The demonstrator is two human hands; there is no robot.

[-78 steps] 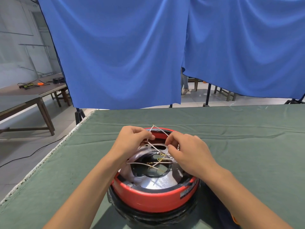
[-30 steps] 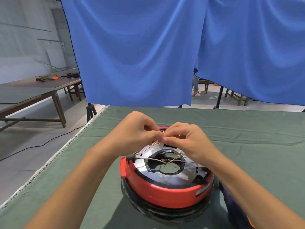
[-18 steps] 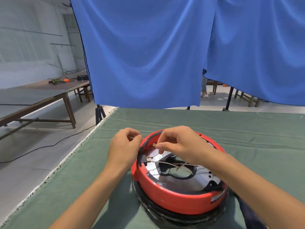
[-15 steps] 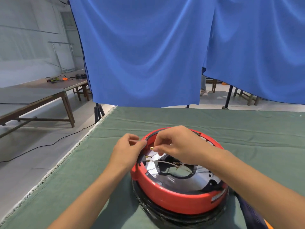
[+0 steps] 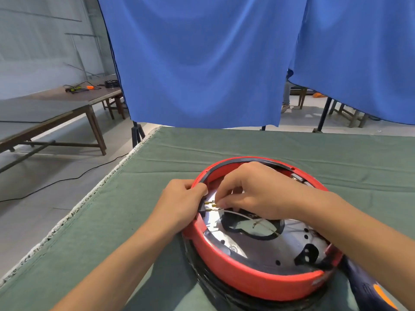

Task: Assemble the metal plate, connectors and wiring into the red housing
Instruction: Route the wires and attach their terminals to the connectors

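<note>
The round red housing (image 5: 247, 279) lies open-side up on the green cloth, over a black base. A shiny metal plate (image 5: 253, 248) with a dark central cut-out sits inside it. My left hand (image 5: 179, 205) grips the housing's left rim beside a black socket with brass pins (image 5: 207, 206). My right hand (image 5: 258, 194) reaches over the plate and pinches a brass connector (image 5: 215, 204) at those pins. A thin white wire (image 5: 242, 216) runs from the connector across the cut-out.
The green cloth table (image 5: 157, 254) has its left edge close to the housing. Blue curtains (image 5: 202, 63) hang behind the table. A wooden bench (image 5: 56, 113) with tools stands at the far left. A dark blue and orange object (image 5: 368, 290) lies at the lower right.
My right hand has lowered the connector to the brass pins at the left rim. My left hand stays on the rim. The view has shifted slightly left.
</note>
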